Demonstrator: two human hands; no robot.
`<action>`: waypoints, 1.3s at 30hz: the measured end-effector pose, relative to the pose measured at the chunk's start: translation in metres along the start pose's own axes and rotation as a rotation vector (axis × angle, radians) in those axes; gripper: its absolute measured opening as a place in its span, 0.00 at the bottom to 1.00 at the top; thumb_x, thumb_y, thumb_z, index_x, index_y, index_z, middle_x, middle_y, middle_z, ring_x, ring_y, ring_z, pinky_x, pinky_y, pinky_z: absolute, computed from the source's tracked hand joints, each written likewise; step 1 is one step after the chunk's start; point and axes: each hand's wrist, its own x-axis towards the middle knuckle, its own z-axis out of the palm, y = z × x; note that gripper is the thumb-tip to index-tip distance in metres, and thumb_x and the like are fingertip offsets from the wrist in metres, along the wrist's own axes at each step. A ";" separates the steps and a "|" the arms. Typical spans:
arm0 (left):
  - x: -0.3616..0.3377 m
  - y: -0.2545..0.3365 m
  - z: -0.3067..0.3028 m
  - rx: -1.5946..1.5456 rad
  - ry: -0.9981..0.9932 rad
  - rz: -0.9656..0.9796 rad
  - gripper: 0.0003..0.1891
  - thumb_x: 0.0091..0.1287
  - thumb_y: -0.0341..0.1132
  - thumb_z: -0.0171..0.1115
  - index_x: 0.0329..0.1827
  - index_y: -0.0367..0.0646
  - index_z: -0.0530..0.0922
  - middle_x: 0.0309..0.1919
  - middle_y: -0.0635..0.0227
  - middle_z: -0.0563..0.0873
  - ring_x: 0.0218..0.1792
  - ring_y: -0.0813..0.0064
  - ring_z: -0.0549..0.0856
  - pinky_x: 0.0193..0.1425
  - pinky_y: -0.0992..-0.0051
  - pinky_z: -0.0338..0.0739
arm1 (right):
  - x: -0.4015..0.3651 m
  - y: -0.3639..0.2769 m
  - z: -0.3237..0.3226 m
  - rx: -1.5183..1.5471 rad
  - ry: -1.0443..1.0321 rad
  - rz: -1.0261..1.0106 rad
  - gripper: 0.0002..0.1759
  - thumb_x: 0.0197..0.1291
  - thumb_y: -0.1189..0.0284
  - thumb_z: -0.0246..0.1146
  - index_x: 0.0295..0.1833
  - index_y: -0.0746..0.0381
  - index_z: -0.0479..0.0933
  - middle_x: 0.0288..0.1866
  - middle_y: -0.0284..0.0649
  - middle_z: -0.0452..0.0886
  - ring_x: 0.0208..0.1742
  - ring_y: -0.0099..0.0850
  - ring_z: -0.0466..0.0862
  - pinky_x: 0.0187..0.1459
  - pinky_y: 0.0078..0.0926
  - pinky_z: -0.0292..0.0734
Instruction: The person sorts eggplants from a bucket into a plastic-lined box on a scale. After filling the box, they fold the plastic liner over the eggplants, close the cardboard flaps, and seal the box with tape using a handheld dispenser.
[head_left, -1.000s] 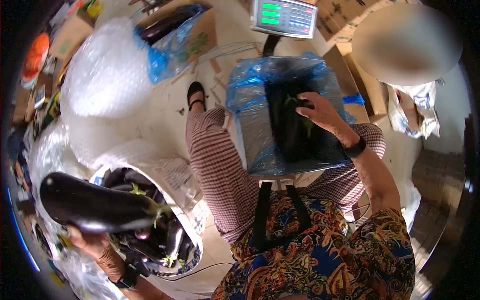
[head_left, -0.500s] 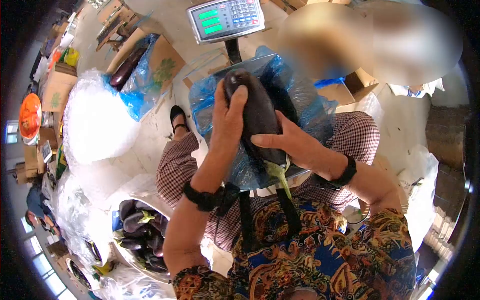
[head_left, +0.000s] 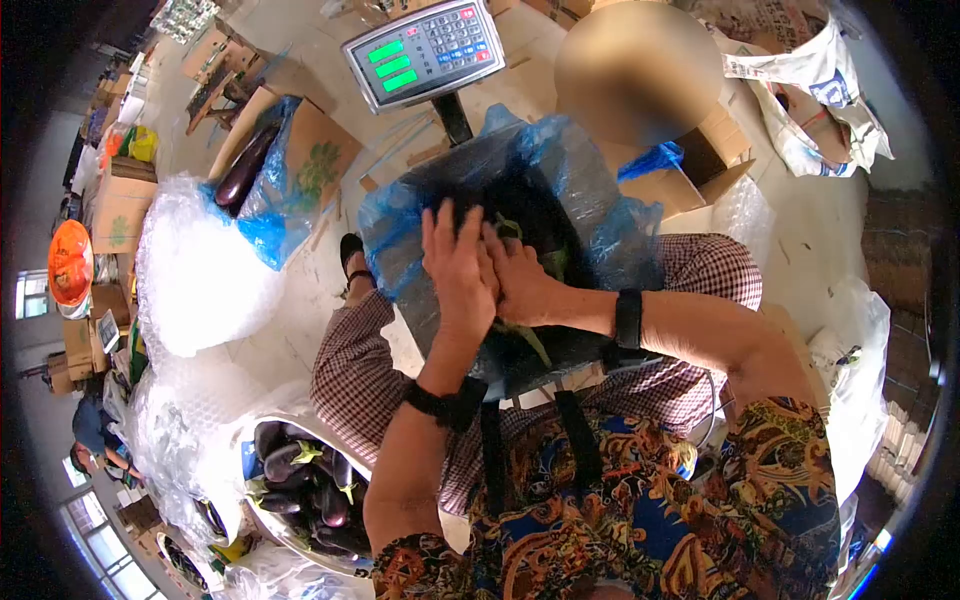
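Now, hands: left [head_left: 455, 265], right [head_left: 522, 285] together, seemingly flat on eggplant [head_left: 525, 340]
Eggplant: lowered into bag [head_left: 600, 205]
Placing: nearly done

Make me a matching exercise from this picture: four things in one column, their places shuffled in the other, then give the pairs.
Things
1. scale display
2. blue liner
3. heap of eggplants
4. lone eggplant

Places
A. in the white sack at lower left
B. in the cardboard box at upper left
C. on top of a post beyond the hands
D. around the dark load under the left hand and right hand

Pairs: 1-C, 2-D, 3-A, 4-B
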 end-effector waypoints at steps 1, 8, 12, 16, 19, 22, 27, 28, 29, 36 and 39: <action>-0.004 -0.002 0.000 -0.004 0.005 -0.001 0.21 0.69 0.33 0.53 0.64 0.39 0.73 0.65 0.46 0.72 0.69 0.43 0.66 0.70 0.48 0.58 | 0.000 0.007 0.009 -0.240 0.007 -0.158 0.66 0.48 0.51 0.71 0.76 0.73 0.34 0.72 0.68 0.55 0.67 0.70 0.61 0.69 0.57 0.60; -0.013 -0.007 -0.021 -0.218 0.051 -0.048 0.19 0.67 0.27 0.58 0.61 0.36 0.75 0.63 0.51 0.76 0.64 0.47 0.73 0.66 0.55 0.67 | -0.037 0.001 -0.085 0.132 -0.263 -0.171 0.50 0.60 0.48 0.64 0.76 0.67 0.51 0.75 0.60 0.55 0.75 0.55 0.57 0.70 0.49 0.61; 0.000 -0.001 -0.067 -0.257 0.069 -0.171 0.17 0.66 0.26 0.57 0.58 0.35 0.77 0.60 0.50 0.78 0.60 0.50 0.77 0.64 0.58 0.70 | -0.060 0.003 -0.136 0.266 -0.128 -0.114 0.34 0.60 0.61 0.67 0.68 0.64 0.66 0.67 0.53 0.69 0.64 0.43 0.74 0.57 0.38 0.76; -0.007 -0.016 -0.084 -0.387 0.110 -0.350 0.13 0.65 0.24 0.56 0.52 0.33 0.79 0.50 0.53 0.83 0.50 0.60 0.83 0.55 0.66 0.76 | -0.071 0.010 -0.160 0.378 0.054 -0.018 0.28 0.57 0.66 0.70 0.62 0.62 0.73 0.61 0.46 0.76 0.52 0.34 0.82 0.44 0.28 0.82; -0.008 -0.017 -0.088 -0.447 0.124 -0.476 0.13 0.64 0.23 0.56 0.50 0.34 0.81 0.45 0.57 0.85 0.45 0.68 0.84 0.48 0.73 0.77 | -0.072 0.025 -0.155 0.439 0.066 0.046 0.26 0.58 0.66 0.69 0.61 0.63 0.74 0.59 0.45 0.78 0.50 0.33 0.83 0.45 0.30 0.82; -0.011 -0.019 -0.086 -0.471 0.116 -0.535 0.13 0.64 0.23 0.56 0.51 0.35 0.81 0.45 0.57 0.85 0.43 0.70 0.84 0.47 0.74 0.77 | -0.069 0.022 -0.147 0.400 0.004 0.069 0.25 0.58 0.67 0.69 0.60 0.63 0.74 0.55 0.44 0.80 0.49 0.33 0.83 0.44 0.29 0.82; -0.010 -0.018 -0.085 -0.494 0.076 -0.500 0.14 0.64 0.23 0.57 0.52 0.36 0.81 0.46 0.57 0.84 0.42 0.71 0.83 0.47 0.74 0.77 | -0.056 0.019 -0.134 0.415 -0.067 0.056 0.25 0.58 0.66 0.70 0.59 0.63 0.75 0.52 0.45 0.81 0.47 0.34 0.84 0.41 0.30 0.82; -0.009 -0.017 -0.085 -0.493 0.076 -0.502 0.14 0.64 0.23 0.57 0.52 0.36 0.81 0.46 0.57 0.84 0.42 0.71 0.83 0.47 0.74 0.77 | -0.055 0.019 -0.132 0.413 -0.081 0.062 0.25 0.58 0.66 0.70 0.59 0.63 0.75 0.52 0.45 0.81 0.47 0.34 0.85 0.40 0.30 0.82; -0.009 -0.017 -0.086 -0.495 0.066 -0.511 0.14 0.63 0.23 0.57 0.52 0.36 0.81 0.47 0.57 0.84 0.43 0.71 0.83 0.47 0.74 0.77 | -0.053 0.021 -0.130 0.414 -0.084 0.062 0.25 0.58 0.66 0.70 0.59 0.63 0.75 0.52 0.45 0.81 0.47 0.34 0.85 0.40 0.30 0.82; -0.017 -0.007 -0.079 -0.541 -0.007 -0.486 0.14 0.64 0.22 0.58 0.52 0.36 0.80 0.49 0.55 0.83 0.47 0.65 0.84 0.51 0.70 0.77 | -0.056 0.012 -0.110 0.321 -0.249 0.097 0.32 0.56 0.55 0.71 0.57 0.68 0.75 0.45 0.51 0.84 0.43 0.40 0.87 0.42 0.34 0.83; -0.018 0.007 -0.073 -0.571 -0.092 -0.472 0.14 0.64 0.24 0.59 0.53 0.37 0.80 0.53 0.53 0.80 0.52 0.61 0.82 0.54 0.67 0.77 | -0.053 -0.015 -0.095 0.249 -0.523 0.189 0.39 0.55 0.45 0.69 0.53 0.72 0.75 0.44 0.57 0.84 0.46 0.44 0.87 0.43 0.37 0.82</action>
